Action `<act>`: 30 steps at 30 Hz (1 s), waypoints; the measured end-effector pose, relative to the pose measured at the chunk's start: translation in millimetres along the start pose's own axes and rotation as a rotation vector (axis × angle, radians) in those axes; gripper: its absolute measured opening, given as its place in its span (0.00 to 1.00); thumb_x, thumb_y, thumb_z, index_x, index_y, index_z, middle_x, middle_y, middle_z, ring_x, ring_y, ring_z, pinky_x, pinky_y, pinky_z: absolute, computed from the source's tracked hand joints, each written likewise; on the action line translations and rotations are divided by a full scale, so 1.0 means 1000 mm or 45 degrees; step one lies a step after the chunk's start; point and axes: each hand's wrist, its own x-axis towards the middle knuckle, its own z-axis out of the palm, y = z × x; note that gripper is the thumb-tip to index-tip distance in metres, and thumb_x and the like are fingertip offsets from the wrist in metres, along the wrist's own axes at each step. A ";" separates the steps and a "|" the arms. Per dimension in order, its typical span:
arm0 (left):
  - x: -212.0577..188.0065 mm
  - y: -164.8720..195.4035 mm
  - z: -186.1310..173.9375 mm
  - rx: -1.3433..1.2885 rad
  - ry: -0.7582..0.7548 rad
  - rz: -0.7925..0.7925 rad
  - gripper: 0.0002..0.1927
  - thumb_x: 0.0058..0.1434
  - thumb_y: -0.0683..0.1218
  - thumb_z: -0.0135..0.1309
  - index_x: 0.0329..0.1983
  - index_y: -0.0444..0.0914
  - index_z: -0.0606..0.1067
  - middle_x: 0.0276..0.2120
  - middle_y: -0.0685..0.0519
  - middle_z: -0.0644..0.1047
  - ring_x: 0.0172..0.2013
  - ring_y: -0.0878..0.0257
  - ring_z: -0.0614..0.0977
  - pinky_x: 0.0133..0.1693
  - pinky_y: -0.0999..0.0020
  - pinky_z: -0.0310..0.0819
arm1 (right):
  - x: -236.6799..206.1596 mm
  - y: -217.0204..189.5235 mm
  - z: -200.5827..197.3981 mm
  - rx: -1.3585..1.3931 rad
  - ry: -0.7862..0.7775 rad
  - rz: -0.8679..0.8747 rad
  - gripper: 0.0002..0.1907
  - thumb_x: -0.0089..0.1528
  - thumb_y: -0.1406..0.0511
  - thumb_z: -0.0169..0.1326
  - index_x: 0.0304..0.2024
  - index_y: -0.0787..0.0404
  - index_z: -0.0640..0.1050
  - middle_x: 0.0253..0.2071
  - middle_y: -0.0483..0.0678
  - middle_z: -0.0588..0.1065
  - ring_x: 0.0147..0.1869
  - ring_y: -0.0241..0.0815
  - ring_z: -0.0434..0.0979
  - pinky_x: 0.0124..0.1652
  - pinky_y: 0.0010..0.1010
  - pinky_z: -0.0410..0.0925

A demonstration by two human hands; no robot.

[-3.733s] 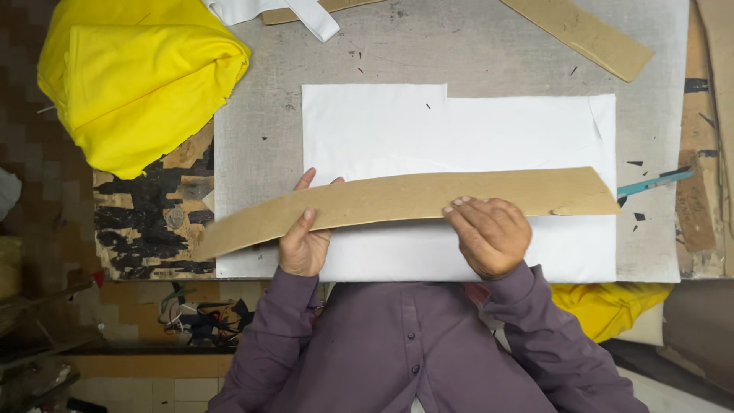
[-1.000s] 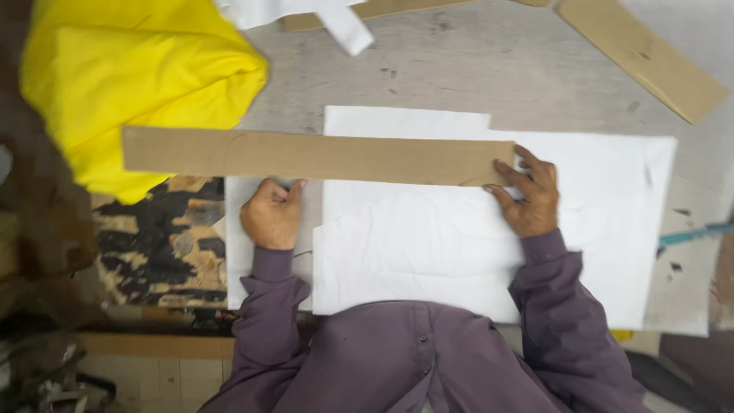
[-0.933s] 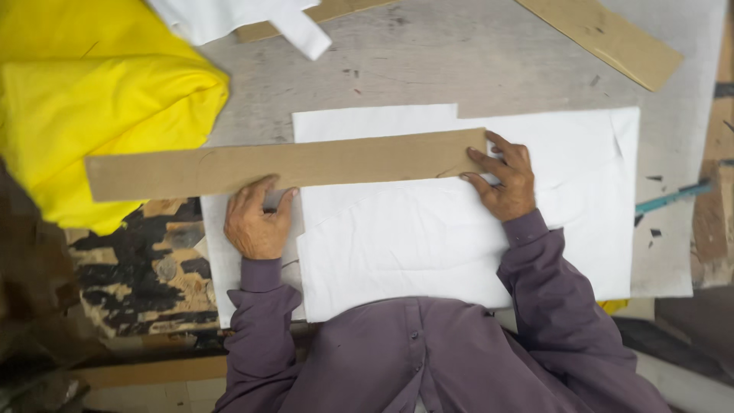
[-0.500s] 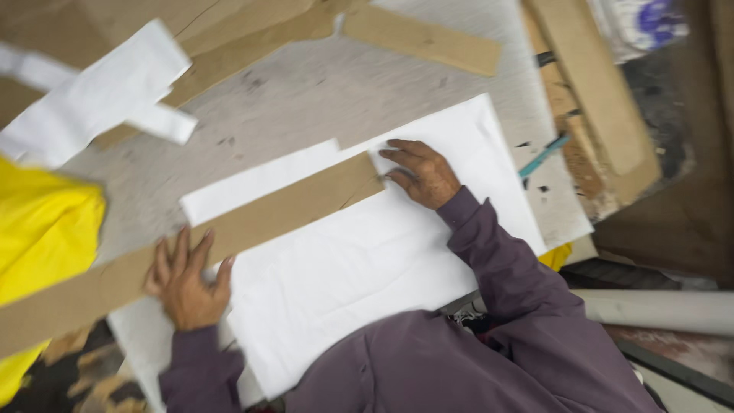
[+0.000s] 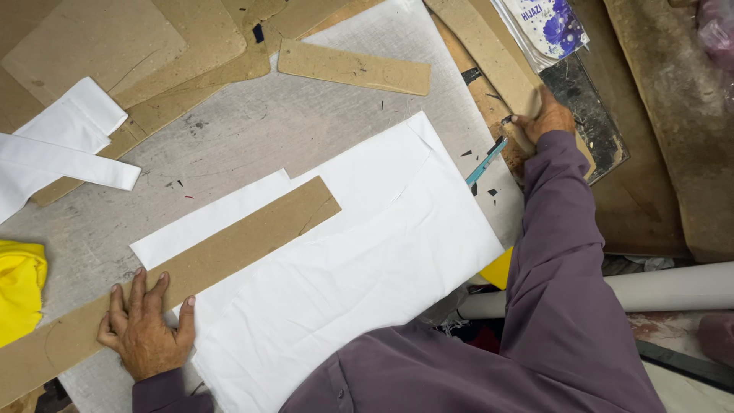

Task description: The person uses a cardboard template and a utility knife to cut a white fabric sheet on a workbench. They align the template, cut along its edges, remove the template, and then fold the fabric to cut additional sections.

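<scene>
With the long brown cardboard strip (image 5: 191,268) pinned on the white folded cloth (image 5: 344,260) by the flat, spread-fingered left hand (image 5: 147,333), no marking shows yet, while the right hand (image 5: 547,118) at two o'clock curls its fingers beside the slim teal pen (image 5: 485,160).

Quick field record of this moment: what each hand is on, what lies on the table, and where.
left hand: flat, fingers spread, pressing the long cardboard strip near its lower left part
right hand: reached out to the table's right edge, at the top end of the teal pen-like tool; actual grip unclear
white fabric: spread flat, partly under the strip
short cardboard strip: above the fabric, apart from it
yellow cloth: at left edge
folded white pieces: upper left
</scene>
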 end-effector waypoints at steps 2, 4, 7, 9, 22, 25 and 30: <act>0.000 0.002 -0.001 0.011 -0.002 -0.008 0.28 0.68 0.65 0.49 0.63 0.45 0.73 0.73 0.49 0.66 0.79 0.43 0.55 0.72 0.44 0.40 | 0.002 0.012 -0.003 -0.109 -0.078 -0.139 0.35 0.60 0.57 0.68 0.68 0.55 0.70 0.51 0.62 0.78 0.54 0.60 0.78 0.57 0.48 0.69; 0.001 0.004 -0.001 0.005 0.014 -0.006 0.28 0.67 0.65 0.49 0.63 0.46 0.73 0.73 0.49 0.66 0.79 0.44 0.55 0.73 0.44 0.40 | 0.006 0.021 -0.008 -0.191 -0.090 -0.259 0.29 0.67 0.57 0.63 0.69 0.52 0.71 0.48 0.60 0.81 0.49 0.56 0.83 0.55 0.47 0.74; -0.001 0.006 -0.002 -0.014 0.010 -0.006 0.28 0.67 0.64 0.50 0.63 0.46 0.73 0.73 0.50 0.66 0.78 0.45 0.55 0.73 0.44 0.40 | 0.009 0.030 -0.012 -0.319 0.000 -0.320 0.26 0.75 0.59 0.55 0.74 0.53 0.65 0.42 0.59 0.82 0.42 0.56 0.85 0.48 0.46 0.77; -0.002 0.007 -0.002 -0.014 0.014 -0.006 0.28 0.67 0.64 0.50 0.63 0.45 0.73 0.73 0.50 0.66 0.77 0.46 0.55 0.73 0.45 0.40 | 0.013 0.032 -0.013 -0.430 0.143 -0.260 0.29 0.78 0.60 0.53 0.77 0.58 0.58 0.36 0.63 0.82 0.40 0.61 0.82 0.44 0.49 0.74; -0.007 0.007 0.004 0.017 0.028 0.026 0.28 0.68 0.63 0.52 0.63 0.44 0.74 0.73 0.49 0.66 0.75 0.45 0.56 0.74 0.46 0.40 | 0.013 0.038 -0.024 -0.236 -0.065 -0.126 0.31 0.70 0.54 0.54 0.74 0.51 0.63 0.46 0.59 0.79 0.39 0.54 0.83 0.46 0.44 0.75; -0.008 0.005 0.006 0.006 0.032 0.008 0.28 0.67 0.63 0.52 0.63 0.44 0.74 0.73 0.49 0.66 0.76 0.45 0.56 0.73 0.46 0.40 | 0.017 0.045 -0.022 -0.168 0.208 -0.295 0.24 0.70 0.66 0.52 0.69 0.52 0.68 0.59 0.57 0.75 0.41 0.56 0.84 0.43 0.44 0.77; -0.008 0.004 0.009 0.039 0.022 0.025 0.28 0.68 0.63 0.52 0.63 0.43 0.74 0.71 0.48 0.66 0.74 0.45 0.56 0.74 0.45 0.40 | 0.014 0.060 -0.016 -0.274 0.189 -0.561 0.09 0.75 0.64 0.57 0.57 0.51 0.82 0.78 0.55 0.63 0.54 0.57 0.83 0.57 0.44 0.77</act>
